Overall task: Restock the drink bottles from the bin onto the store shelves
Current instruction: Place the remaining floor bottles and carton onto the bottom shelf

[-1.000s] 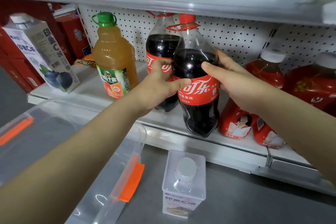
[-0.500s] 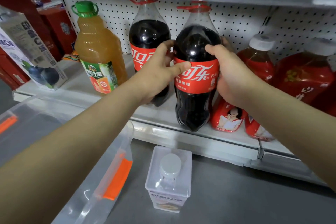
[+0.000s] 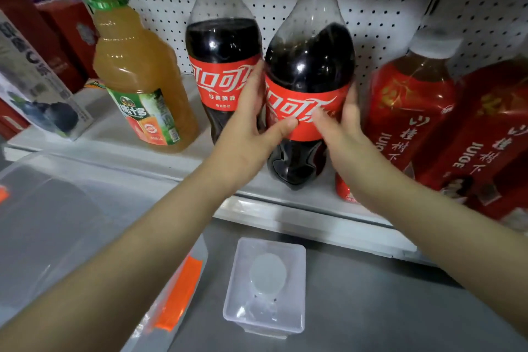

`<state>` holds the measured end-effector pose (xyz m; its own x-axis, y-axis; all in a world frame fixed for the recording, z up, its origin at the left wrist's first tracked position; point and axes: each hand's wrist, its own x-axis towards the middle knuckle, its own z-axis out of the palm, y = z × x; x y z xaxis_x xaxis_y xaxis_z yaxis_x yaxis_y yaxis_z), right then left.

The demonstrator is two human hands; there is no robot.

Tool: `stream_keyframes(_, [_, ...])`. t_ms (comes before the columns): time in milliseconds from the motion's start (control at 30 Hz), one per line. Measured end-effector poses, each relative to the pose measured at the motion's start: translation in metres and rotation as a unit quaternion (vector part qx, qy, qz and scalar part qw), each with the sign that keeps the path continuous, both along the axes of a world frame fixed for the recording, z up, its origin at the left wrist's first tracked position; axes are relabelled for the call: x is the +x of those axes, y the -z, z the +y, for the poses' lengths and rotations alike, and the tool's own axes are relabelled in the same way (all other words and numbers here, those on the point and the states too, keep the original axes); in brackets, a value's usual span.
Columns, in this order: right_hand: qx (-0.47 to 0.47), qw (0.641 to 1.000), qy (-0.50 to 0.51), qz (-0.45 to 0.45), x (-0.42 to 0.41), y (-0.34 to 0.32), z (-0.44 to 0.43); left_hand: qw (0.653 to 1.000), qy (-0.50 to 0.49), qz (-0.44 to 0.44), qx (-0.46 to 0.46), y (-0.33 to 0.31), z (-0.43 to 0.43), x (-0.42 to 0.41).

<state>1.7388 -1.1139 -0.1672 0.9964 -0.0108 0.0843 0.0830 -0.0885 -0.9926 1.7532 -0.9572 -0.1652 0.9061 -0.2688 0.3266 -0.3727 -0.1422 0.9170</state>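
Note:
A large cola bottle (image 3: pixel 308 66) with a red label and red cap stands upright on the white shelf (image 3: pixel 114 148), near its front edge. My left hand (image 3: pixel 251 134) holds its left side, fingers between it and a second cola bottle (image 3: pixel 223 46) just behind and to the left, thumb across the label. My right hand (image 3: pixel 340 128) holds the bottle's right side, thumb on the label front. The clear plastic bin (image 3: pixel 57 208) with an orange latch (image 3: pixel 180 294) sits low at the left.
An orange juice bottle (image 3: pixel 137 66) with a green cap stands left of the colas, and a white carton (image 3: pixel 34 88) further left. Red juice bottles (image 3: pixel 408 111) crowd the right. A square clear bottle (image 3: pixel 265 280) stands on the grey floor below. Another shelf runs close overhead.
The held cola bottle has gone further back on the shelf, level with the other cola. Both hands have slid lower onto its label, and my view has come closer.

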Motion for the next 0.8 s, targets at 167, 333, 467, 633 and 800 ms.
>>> stream_keyframes(167, [-0.051,0.999,-0.008,-0.001,-0.013,0.041,-0.001,0.999,-0.011,0.046,0.003,0.037,-0.001,0.001])
stream_keyframes(333, [0.042,0.998,0.007,0.045,-0.002,0.042,0.005,0.996,-0.041,0.082,-0.020,0.047,-0.002,0.003])
stream_keyframes(467, [0.083,0.993,-0.006,0.083,0.014,0.038,0.004,0.992,-0.108,0.063,0.005,0.051,-0.007,0.009])
stream_keyframes(633, [0.102,0.990,0.017,0.099,0.026,0.036,-0.001,0.986,-0.145,0.078,-0.004,0.042,-0.016,0.011])
stream_keyframes(800, [0.141,0.984,0.038,0.104,0.024,0.039,-0.003,0.976,-0.196,0.089,-0.026,0.042,-0.026,0.004])
